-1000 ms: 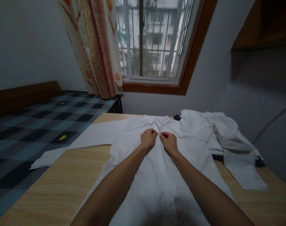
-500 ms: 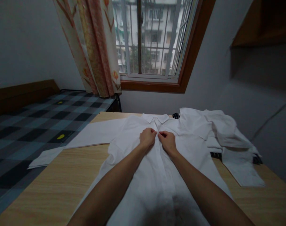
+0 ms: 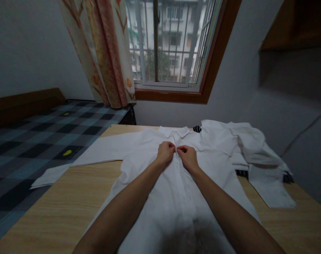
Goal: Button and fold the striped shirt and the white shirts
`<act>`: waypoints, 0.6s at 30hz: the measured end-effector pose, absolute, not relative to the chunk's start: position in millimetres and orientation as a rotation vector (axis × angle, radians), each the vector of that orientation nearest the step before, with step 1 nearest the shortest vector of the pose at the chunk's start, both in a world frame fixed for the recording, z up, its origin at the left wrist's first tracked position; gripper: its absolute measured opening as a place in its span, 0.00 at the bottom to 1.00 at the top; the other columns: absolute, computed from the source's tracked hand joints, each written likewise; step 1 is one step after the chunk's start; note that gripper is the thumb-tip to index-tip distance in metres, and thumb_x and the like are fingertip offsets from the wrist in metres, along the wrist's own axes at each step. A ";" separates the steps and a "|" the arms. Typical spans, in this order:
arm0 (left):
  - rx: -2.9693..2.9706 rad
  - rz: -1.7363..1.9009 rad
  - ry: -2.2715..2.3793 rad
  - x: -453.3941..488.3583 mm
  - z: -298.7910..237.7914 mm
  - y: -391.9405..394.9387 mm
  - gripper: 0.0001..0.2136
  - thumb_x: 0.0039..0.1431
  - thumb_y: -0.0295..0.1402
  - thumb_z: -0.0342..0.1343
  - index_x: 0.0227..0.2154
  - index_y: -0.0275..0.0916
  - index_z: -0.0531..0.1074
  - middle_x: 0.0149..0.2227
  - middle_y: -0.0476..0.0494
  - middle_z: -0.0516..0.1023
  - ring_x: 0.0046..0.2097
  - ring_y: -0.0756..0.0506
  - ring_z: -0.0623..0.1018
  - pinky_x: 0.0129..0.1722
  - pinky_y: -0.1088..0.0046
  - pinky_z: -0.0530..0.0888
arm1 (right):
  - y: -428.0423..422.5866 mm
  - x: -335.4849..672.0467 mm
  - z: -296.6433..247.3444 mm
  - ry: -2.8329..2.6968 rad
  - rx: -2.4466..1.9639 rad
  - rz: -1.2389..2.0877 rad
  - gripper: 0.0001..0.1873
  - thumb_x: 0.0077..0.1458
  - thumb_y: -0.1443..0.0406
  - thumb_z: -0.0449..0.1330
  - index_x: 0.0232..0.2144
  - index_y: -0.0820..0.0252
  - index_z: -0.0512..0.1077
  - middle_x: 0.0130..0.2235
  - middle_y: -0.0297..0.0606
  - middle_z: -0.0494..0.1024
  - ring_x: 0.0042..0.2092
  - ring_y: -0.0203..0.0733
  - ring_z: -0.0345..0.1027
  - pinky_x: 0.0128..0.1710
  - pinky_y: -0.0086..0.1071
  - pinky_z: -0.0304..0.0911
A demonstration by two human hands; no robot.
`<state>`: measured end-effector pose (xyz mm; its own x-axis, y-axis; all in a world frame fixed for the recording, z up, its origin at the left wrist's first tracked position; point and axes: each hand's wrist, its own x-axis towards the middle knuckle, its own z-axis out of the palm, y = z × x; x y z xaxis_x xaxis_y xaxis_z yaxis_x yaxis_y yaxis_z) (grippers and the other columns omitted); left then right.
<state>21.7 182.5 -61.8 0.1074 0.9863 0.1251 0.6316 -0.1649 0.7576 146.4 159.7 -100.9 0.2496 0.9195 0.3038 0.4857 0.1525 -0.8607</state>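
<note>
A white long-sleeved shirt [image 3: 150, 208] lies front side up on a light wooden table, its collar pointing toward the window. My left hand [image 3: 166, 152] pinches the shirt's front placket a little below the collar. Close beside it, my right hand [image 3: 187, 156] pinches the other side of the same placket, fingertips almost touching the left ones. Any button between the fingers is too small to make out. The left sleeve in view stretches out past the table's edge, while the right one lies bunched and folded.
The wooden table [image 3: 78, 197] borders a bed with a checked cover [image 3: 33, 148] on the left. Dark striped fabric [image 3: 242, 173] shows from under the shirt at right. A curtain [image 3: 107, 56] hangs by the barred window [image 3: 171, 46]. A wooden cabinet [image 3: 295, 28] juts out at upper right.
Both hands keep their pinch on the placket and have barely shifted. The whole view has moved very slightly.
</note>
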 end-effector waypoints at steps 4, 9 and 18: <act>1.805 0.930 1.616 25.7 -61.1 181.5 0.07 0.53 0.27 0.54 0.30 0.35 0.78 0.30 0.41 0.79 0.33 0.46 0.76 0.33 0.74 0.68 | 157.3 143.2 -97.7 -1.385 -1.569 0.454 0.08 0.46 0.62 0.59 0.28 0.59 0.78 0.28 0.38 0.80 0.31 0.42 0.73 0.33 0.32 0.63; 1.775 0.973 1.633 27.5 -60.7 178.9 0.04 0.48 0.26 0.58 0.29 0.36 0.75 0.30 0.43 0.79 0.33 0.47 0.76 0.32 0.75 0.68 | 154.4 140.5 -94.2 -1.383 -1.624 0.407 0.08 0.47 0.61 0.59 0.27 0.57 0.77 0.27 0.36 0.80 0.30 0.42 0.72 0.31 0.31 0.62; 1.828 1.023 1.587 27.0 -61.0 176.7 0.07 0.47 0.19 0.53 0.25 0.38 0.68 0.25 0.50 0.73 0.29 0.50 0.71 0.29 0.76 0.63 | 156.4 141.4 -95.9 -1.333 -1.581 0.464 0.08 0.46 0.61 0.59 0.26 0.58 0.77 0.28 0.37 0.80 0.31 0.42 0.72 0.33 0.32 0.63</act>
<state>27.0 176.7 -61.0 0.0342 0.9771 0.2102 0.5949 -0.1889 0.7813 141.4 156.4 -95.9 0.3254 0.9007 0.2880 0.5265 0.0805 -0.8464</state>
